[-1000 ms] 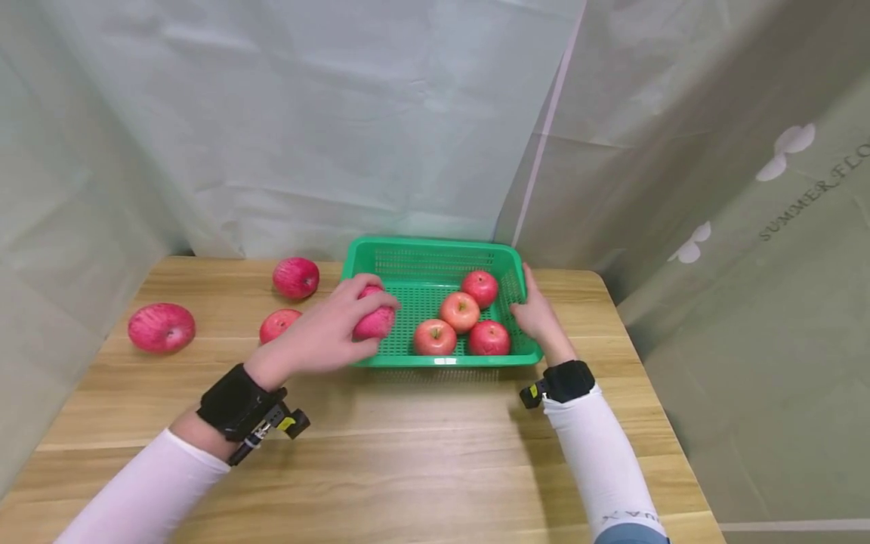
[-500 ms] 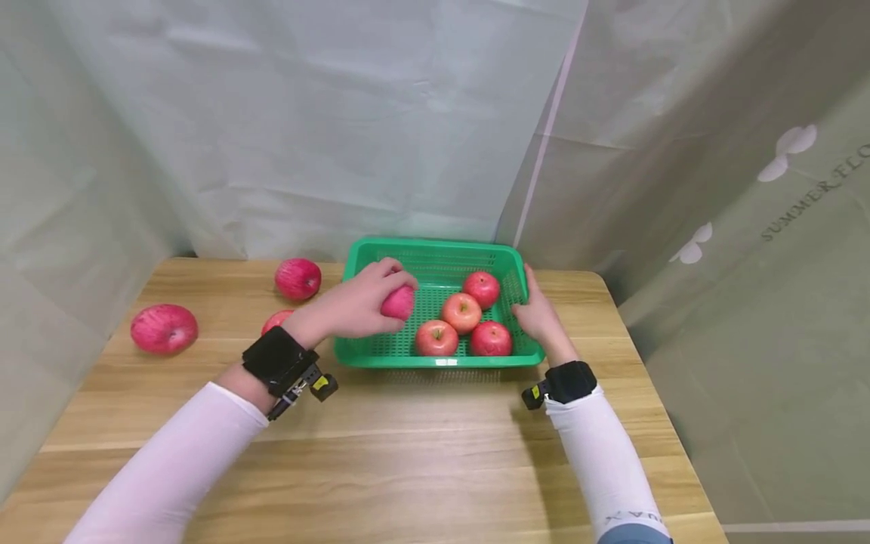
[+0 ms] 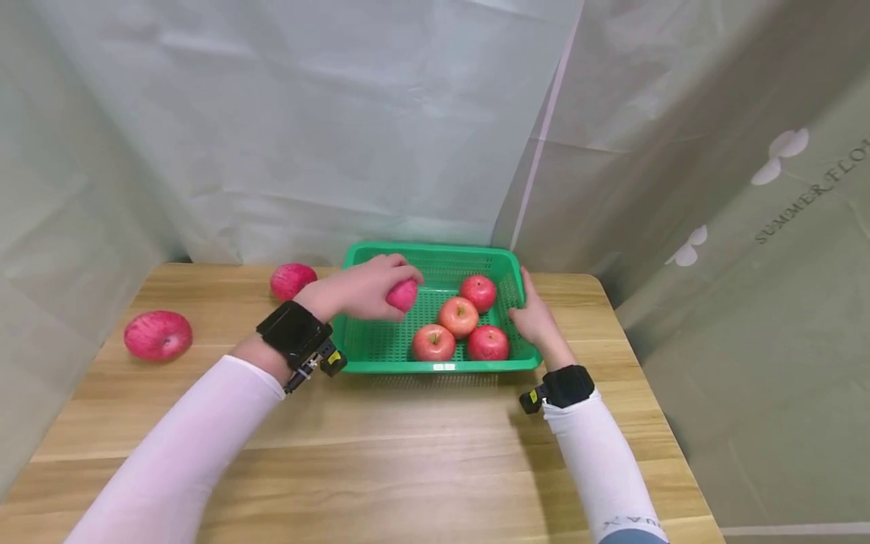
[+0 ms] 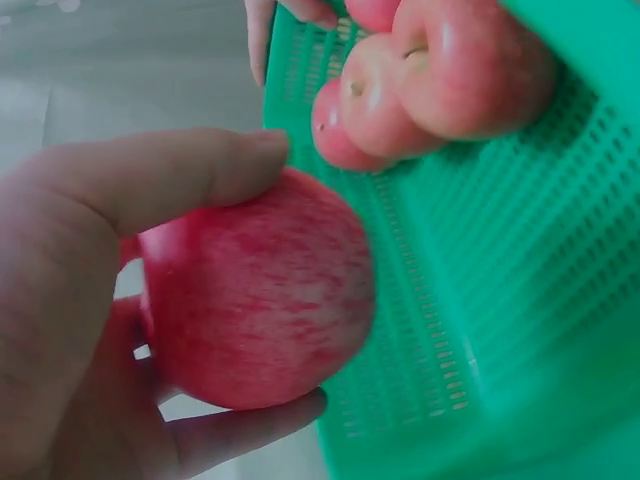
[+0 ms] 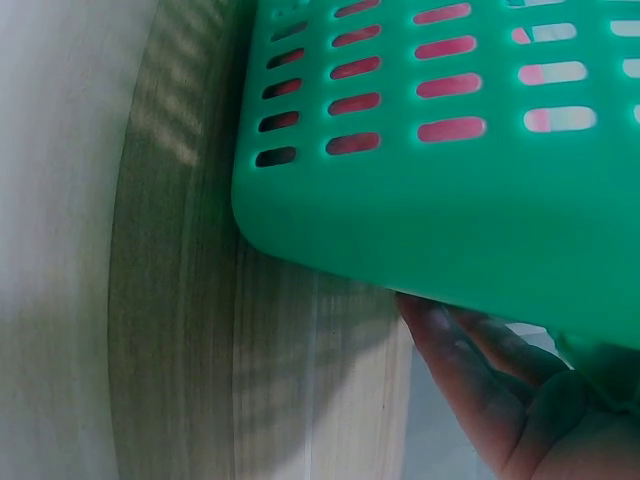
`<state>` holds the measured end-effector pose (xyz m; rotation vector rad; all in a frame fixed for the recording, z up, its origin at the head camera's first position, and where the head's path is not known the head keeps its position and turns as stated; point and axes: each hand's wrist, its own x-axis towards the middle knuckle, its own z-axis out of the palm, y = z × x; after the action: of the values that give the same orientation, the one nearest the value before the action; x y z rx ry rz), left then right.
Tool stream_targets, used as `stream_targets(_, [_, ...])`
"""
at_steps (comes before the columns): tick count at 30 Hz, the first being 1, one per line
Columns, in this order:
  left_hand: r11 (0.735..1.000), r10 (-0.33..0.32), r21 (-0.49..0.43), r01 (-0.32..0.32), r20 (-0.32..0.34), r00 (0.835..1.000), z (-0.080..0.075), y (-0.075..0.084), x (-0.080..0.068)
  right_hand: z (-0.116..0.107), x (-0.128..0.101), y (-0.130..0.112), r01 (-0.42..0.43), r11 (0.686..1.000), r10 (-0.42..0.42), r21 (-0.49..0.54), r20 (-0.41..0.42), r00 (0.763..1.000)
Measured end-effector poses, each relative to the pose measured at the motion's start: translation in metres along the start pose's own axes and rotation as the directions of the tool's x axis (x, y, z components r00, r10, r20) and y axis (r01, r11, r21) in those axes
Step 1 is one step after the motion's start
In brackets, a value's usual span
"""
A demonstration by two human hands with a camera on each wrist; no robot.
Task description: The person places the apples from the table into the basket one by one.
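- The light wooden table fills the lower half of the head view; its near half is bare, and its right edge runs down the right side of the frame.
- The green perforated plastic basket sits at centre frame near the table's far edge, with open mesh floor on its left half.
- The left hand hovers over the basket's left part, thumb and fingers curled round a streaked red apple, above the mesh.
- The right hand rests against the basket's right wall, fingers laid along its rim.
- Three red apples cluster in the basket's right half.
- Two loose red apples lie on the table at left, well apart.
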<state>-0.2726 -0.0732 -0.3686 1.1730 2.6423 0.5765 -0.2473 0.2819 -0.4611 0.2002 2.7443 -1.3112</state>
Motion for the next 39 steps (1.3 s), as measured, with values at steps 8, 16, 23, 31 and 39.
stream_targets(8, [0.994,-0.035,0.103,0.036,-0.009,0.999,-0.015,0.007,0.026,-0.006,-0.001,0.003,-0.003,1.0,0.003,-0.004,-0.008,1.0])
stream_targets(16, [0.985,-0.07,0.165,0.058,0.064,0.995,0.004,0.015,0.053,-0.005,-0.002,0.003,-0.005,1.0,0.004,-0.018,-0.011,1.0])
stream_targets(23, [0.98,-0.14,0.156,0.121,0.114,0.984,0.016,0.022,0.065,-0.004,-0.007,0.002,-0.011,1.0,0.01,-0.019,-0.015,1.0])
stream_targets(31, [0.973,-0.198,0.143,0.18,0.125,0.972,0.025,0.019,0.073,-0.005,-0.011,0.005,-0.009,1.0,0.008,-0.028,-0.018,1.0])
stream_targets(39, [0.974,-0.166,0.171,0.149,0.09,0.982,0.041,0.014,0.085,-0.006,-0.013,0.004,-0.001,0.999,0.0,-0.032,-0.016,1.0])
